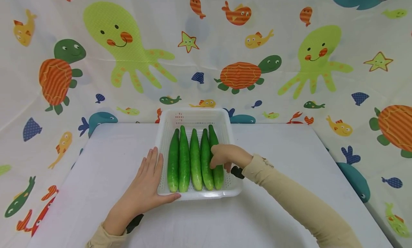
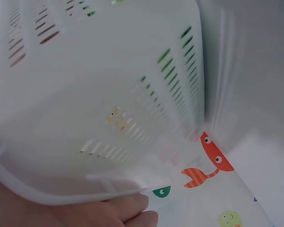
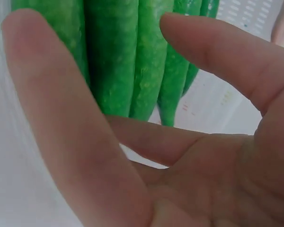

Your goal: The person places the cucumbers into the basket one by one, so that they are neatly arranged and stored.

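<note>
Several green cucumbers [image 1: 185, 162] lie side by side lengthwise in a white plastic basket [image 1: 206, 196]. My left hand [image 1: 146, 182] rests against the basket's left side, fingers straight, its thumb along the front rim. In the left wrist view, fingers [image 2: 128, 207] lie along the basket's outer edge. My right hand [image 1: 225, 155] is over the rightmost cucumber [image 1: 218, 178], inside the basket's right part. Seen from the right wrist, its digits [image 3: 66, 109] are bent and spread wide apart in front of the cucumbers [image 3: 111, 56]; whether they touch one cannot be told.
A white table [image 1: 273, 148] carries the basket near its middle. Behind it hangs a cloth [image 1: 212, 55] printed with sea animals, which also runs down both sides of the table. Slots pierce the basket's walls [image 2: 109, 71].
</note>
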Demonstrator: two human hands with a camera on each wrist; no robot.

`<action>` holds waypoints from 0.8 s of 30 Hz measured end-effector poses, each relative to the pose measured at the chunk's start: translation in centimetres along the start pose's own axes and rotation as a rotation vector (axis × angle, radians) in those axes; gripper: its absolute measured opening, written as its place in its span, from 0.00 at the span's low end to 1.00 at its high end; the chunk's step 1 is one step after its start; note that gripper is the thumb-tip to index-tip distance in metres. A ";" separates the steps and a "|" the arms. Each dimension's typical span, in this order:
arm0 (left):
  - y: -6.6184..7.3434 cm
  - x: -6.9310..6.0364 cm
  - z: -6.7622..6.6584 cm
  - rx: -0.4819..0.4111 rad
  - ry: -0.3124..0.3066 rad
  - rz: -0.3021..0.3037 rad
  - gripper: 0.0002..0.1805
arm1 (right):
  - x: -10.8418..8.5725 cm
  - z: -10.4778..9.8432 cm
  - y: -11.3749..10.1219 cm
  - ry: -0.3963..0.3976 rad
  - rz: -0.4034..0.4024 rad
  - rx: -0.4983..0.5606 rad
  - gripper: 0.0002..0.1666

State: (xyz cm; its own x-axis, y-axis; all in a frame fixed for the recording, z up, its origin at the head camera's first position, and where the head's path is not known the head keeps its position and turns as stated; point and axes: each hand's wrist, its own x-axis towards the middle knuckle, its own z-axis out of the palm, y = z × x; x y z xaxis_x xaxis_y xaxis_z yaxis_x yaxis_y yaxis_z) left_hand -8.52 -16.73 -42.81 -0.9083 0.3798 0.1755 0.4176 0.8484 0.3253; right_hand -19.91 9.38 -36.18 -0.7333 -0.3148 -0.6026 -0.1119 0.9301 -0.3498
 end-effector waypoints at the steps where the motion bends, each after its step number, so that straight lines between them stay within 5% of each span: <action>1: 0.0 0.0 0.0 -0.002 0.001 0.001 0.72 | -0.1 -0.1 0.1 0.000 -0.018 0.001 0.09; 12: -0.5 0.1 -0.2 -0.037 -0.037 -0.033 0.72 | -1.9 -1.5 2.0 0.129 -0.210 0.041 0.26; 24: -0.9 0.3 -0.9 -0.081 -0.082 -0.031 0.68 | -5.7 -1.6 5.4 0.403 -0.359 0.152 0.24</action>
State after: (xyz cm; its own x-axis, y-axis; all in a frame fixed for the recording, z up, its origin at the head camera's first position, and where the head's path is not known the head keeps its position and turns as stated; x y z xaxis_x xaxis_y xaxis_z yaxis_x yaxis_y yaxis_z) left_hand -9.16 -17.73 -42.20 -0.9185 0.3854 0.0886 0.3868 0.8290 0.4040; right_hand -17.39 16.45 -33.49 -0.8689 -0.4815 -0.1149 -0.3255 0.7307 -0.6001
